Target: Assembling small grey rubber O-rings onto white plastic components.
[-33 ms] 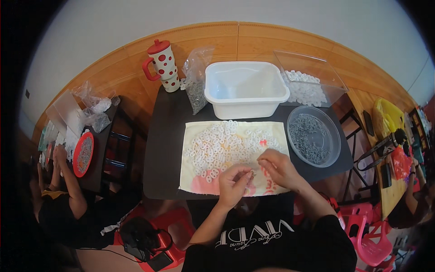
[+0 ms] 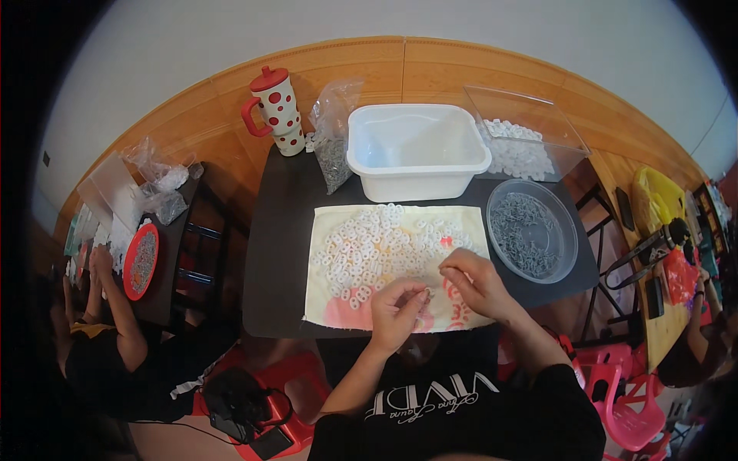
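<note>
My left hand (image 2: 397, 311) is closed in a pinch over the front of a pale cloth (image 2: 317, 292), with a small whitish plastic piece at its fingertips. Just right of it, my right hand (image 2: 478, 284) has its fingers pressed together; anything between them is too small to make out. Many small white plastic pieces with round holes (image 2: 361, 246) lie spread over the cloth, beyond both hands. A round clear dish (image 2: 570, 257) of thin grey metal pieces (image 2: 523, 227) stands to the right of my right hand.
Behind the cloth stand a white basin (image 2: 419, 184), a bag of grey pieces (image 2: 333, 157), a spotted tumbler (image 2: 278, 111) and a clear tilted box (image 2: 565, 154) with white pieces. At the left, another person's hands (image 2: 100, 265) work beside a red tray (image 2: 129, 269).
My right hand has shifted slightly away from me, its fingertips a little higher. My left hand stays in place.
</note>
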A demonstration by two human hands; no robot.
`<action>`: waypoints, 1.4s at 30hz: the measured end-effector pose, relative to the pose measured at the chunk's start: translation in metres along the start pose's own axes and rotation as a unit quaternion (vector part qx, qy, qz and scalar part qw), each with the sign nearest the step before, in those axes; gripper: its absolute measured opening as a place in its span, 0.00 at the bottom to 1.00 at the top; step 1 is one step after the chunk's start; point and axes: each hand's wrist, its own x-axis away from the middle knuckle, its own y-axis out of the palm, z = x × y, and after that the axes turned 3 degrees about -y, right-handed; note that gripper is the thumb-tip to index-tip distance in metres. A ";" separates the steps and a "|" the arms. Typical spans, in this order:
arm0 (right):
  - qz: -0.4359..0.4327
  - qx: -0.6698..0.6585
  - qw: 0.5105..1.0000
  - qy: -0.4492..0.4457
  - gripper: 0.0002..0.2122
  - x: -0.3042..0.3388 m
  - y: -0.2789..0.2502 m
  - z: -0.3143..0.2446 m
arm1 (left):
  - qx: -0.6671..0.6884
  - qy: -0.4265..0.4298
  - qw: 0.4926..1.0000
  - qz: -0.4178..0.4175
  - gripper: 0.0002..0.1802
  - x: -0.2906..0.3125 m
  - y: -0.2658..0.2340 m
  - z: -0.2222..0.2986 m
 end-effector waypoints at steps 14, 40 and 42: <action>-0.046 0.427 0.899 -0.082 0.07 -0.011 -0.032 0.032 | 0.012 0.062 0.998 0.004 0.10 -0.002 -0.001 -0.001; -0.025 0.371 0.924 -0.093 0.07 0.002 -0.015 0.028 | -0.036 0.075 0.997 0.005 0.09 -0.002 0.001 0.002; -0.011 0.363 0.924 -0.122 0.06 0.004 -0.016 0.030 | -0.031 0.075 0.997 0.006 0.09 -0.002 0.001 0.000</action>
